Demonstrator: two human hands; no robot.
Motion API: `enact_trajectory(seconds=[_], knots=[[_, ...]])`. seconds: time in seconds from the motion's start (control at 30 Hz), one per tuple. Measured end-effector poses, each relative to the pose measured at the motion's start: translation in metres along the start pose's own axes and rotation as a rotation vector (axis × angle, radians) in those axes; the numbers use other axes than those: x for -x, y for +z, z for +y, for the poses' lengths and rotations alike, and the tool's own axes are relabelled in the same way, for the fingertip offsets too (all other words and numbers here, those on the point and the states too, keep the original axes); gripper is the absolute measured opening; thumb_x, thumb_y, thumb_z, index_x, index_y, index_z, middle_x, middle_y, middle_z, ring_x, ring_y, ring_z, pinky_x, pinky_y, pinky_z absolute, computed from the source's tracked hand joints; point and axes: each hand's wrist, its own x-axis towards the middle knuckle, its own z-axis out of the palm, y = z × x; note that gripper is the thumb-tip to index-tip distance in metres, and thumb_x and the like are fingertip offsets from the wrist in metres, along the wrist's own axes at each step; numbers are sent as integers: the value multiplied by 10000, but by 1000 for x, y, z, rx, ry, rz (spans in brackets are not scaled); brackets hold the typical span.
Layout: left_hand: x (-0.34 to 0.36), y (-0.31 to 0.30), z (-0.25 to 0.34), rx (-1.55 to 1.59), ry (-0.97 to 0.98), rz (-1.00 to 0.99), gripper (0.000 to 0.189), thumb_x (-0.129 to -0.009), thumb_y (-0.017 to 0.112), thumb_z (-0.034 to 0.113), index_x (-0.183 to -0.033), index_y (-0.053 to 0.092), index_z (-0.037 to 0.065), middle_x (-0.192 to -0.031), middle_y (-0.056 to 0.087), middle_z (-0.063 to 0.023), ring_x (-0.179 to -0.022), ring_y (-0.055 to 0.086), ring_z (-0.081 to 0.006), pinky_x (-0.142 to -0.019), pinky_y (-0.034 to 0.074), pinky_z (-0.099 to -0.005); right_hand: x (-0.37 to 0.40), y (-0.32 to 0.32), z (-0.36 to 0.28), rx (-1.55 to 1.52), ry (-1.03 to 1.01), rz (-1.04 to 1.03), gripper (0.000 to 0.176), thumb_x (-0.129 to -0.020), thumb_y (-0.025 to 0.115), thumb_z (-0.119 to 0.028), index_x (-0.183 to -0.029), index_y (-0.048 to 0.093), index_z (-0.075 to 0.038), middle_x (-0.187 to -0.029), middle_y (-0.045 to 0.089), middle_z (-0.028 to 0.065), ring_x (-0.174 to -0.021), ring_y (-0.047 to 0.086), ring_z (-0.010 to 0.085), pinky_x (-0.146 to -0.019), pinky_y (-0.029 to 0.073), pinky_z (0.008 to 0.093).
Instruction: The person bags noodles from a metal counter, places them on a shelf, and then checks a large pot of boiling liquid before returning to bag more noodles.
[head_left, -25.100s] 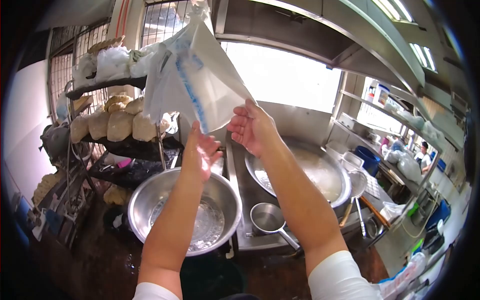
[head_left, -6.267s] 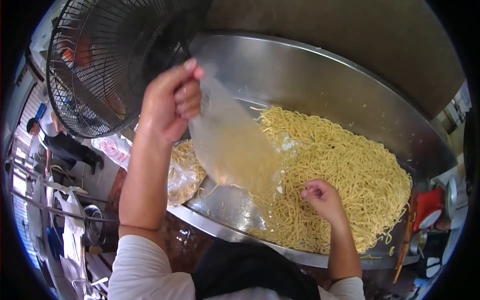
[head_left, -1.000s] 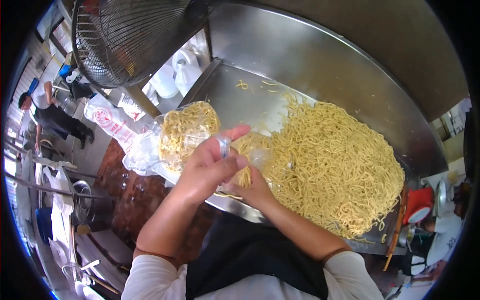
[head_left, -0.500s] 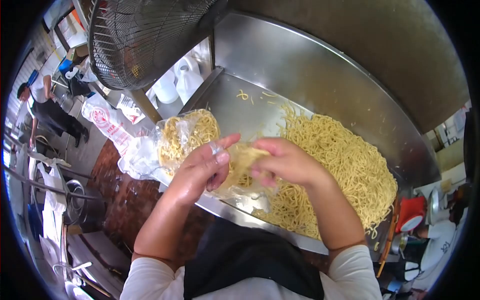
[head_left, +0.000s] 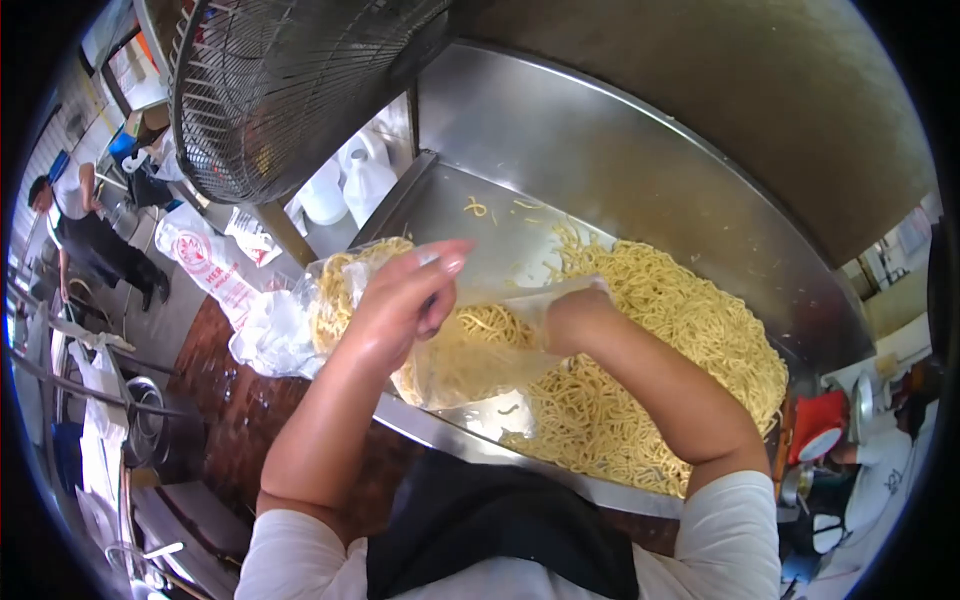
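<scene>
A clear plastic bag (head_left: 470,375) spreads between my hands above the steel tray's near edge, with noodles showing through it. My left hand (head_left: 405,300) is at the bag's left side, its index finger stretched out and its other fingers curled on the film. On the other side, my right hand (head_left: 575,320) reaches into the bag's mouth, and the plastic and wrist hide its fingers. Loose yellow noodles (head_left: 690,340) lie in a large heap to the right. Behind my left hand sits a filled bag of noodles (head_left: 335,300), partly covered.
The steel tray (head_left: 560,120) has a high back wall. A large fan (head_left: 300,90) hangs at upper left, near white jugs (head_left: 370,185). White printed plastic bags (head_left: 215,265) lie left. A red scale (head_left: 820,425) stands right. Another person (head_left: 95,235) stands far left.
My right hand has moved right and into the bag, which is now spread wider. My left hand has shifted slightly left and up. The view has tilted a little.
</scene>
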Motion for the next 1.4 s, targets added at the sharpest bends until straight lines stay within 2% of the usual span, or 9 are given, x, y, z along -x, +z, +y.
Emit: enact_trajectory(seconds=[0.23,0.3,0.4,0.57,0.7,0.8,1.0,1.1,1.4], knots=[[-116,45,77,-47,255,81,361,-894,620,298,-1108,619,7,-568,368,62,-456,308,-48,-438,240,-222,53,-41,99,-430,318,259,419,-900,519,-429,-1028,692,-71,-1011,689,117,-876,656,263,-810,471,415],[-137,52,95,-16,348,147,336,-875,641,296,-1068,630,20,-590,400,58,-474,330,-49,-462,268,-226,55,-25,123,-957,33,840,312,-871,625,-339,-972,684,-50,-875,688,91,-730,637,197,-652,491,332],[-157,57,97,4,443,145,356,-850,670,290,-1084,627,26,-669,518,33,-535,405,-50,-519,341,-227,74,-12,130,-909,125,1227,210,-849,679,-231,-958,681,-51,-806,671,65,-725,606,123,-615,467,266],[-198,24,27,-214,201,33,385,-844,655,274,-1158,616,54,-812,608,10,-716,523,-75,-632,406,-233,83,101,155,-1192,357,980,225,-860,672,-203,-971,674,-8,-866,670,37,-769,595,96,-685,474,252],[-182,-1,-40,-400,-62,49,505,-826,652,310,-1230,567,19,-1062,626,-81,-1005,565,-185,-931,406,-341,87,206,127,-1427,481,825,214,-859,680,-155,-987,655,15,-864,662,39,-794,595,96,-730,477,245],[-149,2,-72,-688,14,177,937,-811,678,456,-1458,221,-45,-1517,226,-253,-1399,279,-333,-1136,233,-351,81,257,91,-1596,450,898,158,-873,661,-111,-970,653,14,-864,652,24,-793,591,95,-731,476,240],[8,26,-128,-849,-148,129,808,-866,615,471,-1431,306,-18,-1427,390,-250,-1336,377,-338,-1104,299,-399,57,253,60,-1491,140,752,125,-891,632,-77,-982,643,8,-868,635,8,-775,561,74,-713,461,229],[94,27,-176,-371,-205,162,631,-904,635,259,-1388,365,-42,-1257,570,-156,-1134,549,-203,-986,422,-326,51,244,46,-1557,-81,650,119,-889,629,-68,-981,639,8,-851,616,4,-743,529,67,-682,447,225],[293,82,-196,-257,-278,667,566,-905,649,261,-1333,448,-50,-1176,617,-121,-1072,580,-161,-932,463,-301,48,240,-14,-1501,-429,435,125,-888,608,-52,-981,620,32,-804,578,13,-706,512,79,-666,445,224]])
